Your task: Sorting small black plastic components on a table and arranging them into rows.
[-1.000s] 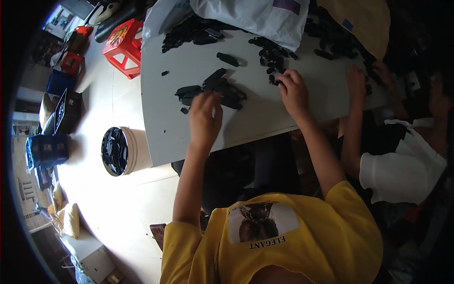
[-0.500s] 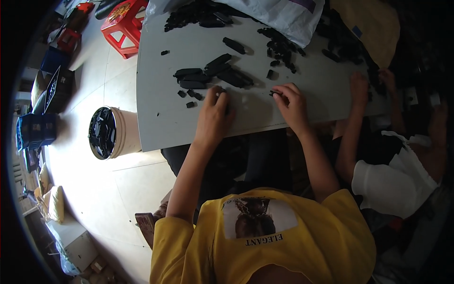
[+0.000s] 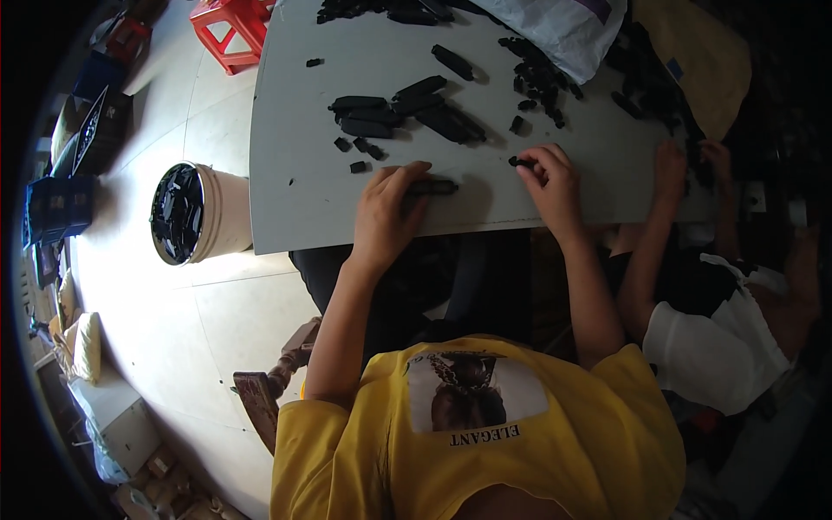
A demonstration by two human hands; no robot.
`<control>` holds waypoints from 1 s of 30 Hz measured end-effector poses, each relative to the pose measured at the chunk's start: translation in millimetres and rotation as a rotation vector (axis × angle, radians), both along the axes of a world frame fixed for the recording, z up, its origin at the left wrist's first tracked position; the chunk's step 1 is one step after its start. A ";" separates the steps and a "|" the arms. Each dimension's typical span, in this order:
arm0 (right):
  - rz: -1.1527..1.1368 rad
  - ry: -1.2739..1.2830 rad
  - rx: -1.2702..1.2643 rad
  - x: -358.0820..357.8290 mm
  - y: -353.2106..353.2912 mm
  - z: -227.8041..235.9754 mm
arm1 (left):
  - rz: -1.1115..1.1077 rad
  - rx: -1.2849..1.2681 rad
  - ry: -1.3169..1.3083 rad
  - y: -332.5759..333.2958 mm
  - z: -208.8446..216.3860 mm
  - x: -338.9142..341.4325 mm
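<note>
My left hand (image 3: 386, 208) is closed around a long black plastic piece (image 3: 438, 186), which sticks out to the right past the fingers, low over the table's near side. Between thumb and fingertips, my right hand (image 3: 552, 186) pinches a small black part (image 3: 518, 162), a short way to the right of the long piece and apart from it. Beyond my left hand lies a cluster of similar long black pieces (image 3: 446, 123). Several small black blocks (image 3: 359, 166) rest just past its fingers.
A heap of small black parts (image 3: 539, 82) lies by a white plastic bag (image 3: 568, 30) on the table (image 3: 295, 173). Left of the table stands a white bucket (image 3: 225, 212) full of black pieces, with a red stool (image 3: 230, 35) farther off. A co-worker's hands (image 3: 669, 169) are at right.
The long black piece now shows in my left hand, where before the fingers mostly hid it. My right hand keeps its pinch on the small part. The whole view has shifted slightly.
</note>
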State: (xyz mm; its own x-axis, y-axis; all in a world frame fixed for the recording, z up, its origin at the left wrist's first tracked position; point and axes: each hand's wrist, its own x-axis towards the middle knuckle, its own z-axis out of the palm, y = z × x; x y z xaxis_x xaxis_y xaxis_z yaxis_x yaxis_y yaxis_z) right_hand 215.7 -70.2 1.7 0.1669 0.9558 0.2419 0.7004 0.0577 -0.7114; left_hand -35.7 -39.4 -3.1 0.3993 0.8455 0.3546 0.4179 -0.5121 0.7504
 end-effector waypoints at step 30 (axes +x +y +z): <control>0.425 -0.392 -0.168 -89.3 37.5 31.5 | -0.026 -0.160 -0.137 0.2 -7.5 -3.4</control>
State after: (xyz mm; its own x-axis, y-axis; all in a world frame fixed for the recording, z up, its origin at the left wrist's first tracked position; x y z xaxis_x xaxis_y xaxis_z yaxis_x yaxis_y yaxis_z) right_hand 126.4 -32.8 33.2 -0.3094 0.9497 0.0476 0.8527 0.2993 -0.4281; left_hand -39.1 -39.1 -10.6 0.3786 0.8855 0.2692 0.2949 -0.3912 0.8718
